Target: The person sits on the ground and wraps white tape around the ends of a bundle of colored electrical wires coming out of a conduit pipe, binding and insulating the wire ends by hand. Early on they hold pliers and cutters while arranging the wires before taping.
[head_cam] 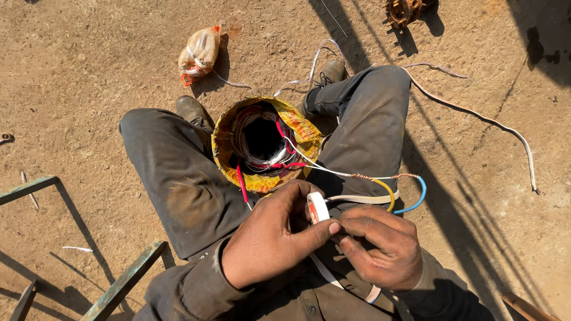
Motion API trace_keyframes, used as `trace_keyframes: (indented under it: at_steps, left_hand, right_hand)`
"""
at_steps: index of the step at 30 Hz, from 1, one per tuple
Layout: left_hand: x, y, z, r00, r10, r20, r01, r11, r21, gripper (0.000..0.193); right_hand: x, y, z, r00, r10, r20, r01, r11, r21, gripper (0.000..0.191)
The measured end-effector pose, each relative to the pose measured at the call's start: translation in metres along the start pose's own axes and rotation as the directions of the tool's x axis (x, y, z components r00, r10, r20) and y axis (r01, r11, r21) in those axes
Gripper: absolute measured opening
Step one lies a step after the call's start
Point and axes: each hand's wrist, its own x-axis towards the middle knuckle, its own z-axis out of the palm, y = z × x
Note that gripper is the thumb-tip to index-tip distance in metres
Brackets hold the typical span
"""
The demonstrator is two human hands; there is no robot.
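Observation:
My left hand [270, 238] holds a small white roll of tape [317, 208] between thumb and fingers. My right hand [380, 246] pinches the tape's loose end right beside the roll. Just beyond my hands, between my knees, stands a round motor stator [229, 142] wrapped in yellow sheet, with wire windings around a dark bore. Red leads [242, 185] and white leads come out of it. A white lead runs right to a twisted bare-copper joint [380, 176] with a yellow wire [388, 191] and a blue wire [419, 199].
I sit on bare dirt ground with my legs in dark trousers around the stator. A plastic bag [199, 52] lies ahead on the left. A long pale strip [493, 122] trails to the right. A rusty metal part [403, 10] sits at the top. A green metal frame [122, 285] is at lower left.

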Motion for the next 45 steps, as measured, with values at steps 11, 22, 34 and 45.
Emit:
trace_keyframes:
  at_steps: [11,22,34,45]
  left_hand:
    - [-0.001,-0.008,-0.001,0.953,0.292,0.075,-0.292,0.956,-0.015,0.052]
    - [-0.017,-0.027,0.032,0.791,0.592,-0.155,-0.521,0.785,0.335,0.049]
    - [-0.017,-0.008,0.013,0.850,0.522,-0.071,-0.515,0.852,0.096,0.059]
    - [-0.027,-0.001,0.001,0.873,0.487,-0.036,-0.479,0.869,0.125,0.064]
  right_hand:
    - [0.005,0.005,-0.002,0.998,0.056,0.004,-0.056,0.998,0.027,0.015]
    - [0.003,0.009,0.002,0.991,0.130,-0.025,-0.126,0.986,0.112,0.009]
    - [-0.001,-0.007,0.002,0.992,0.122,-0.027,-0.119,0.989,0.088,0.010]
    - [0.007,-0.007,0.001,0.995,0.101,-0.017,-0.100,0.993,0.070,0.018]
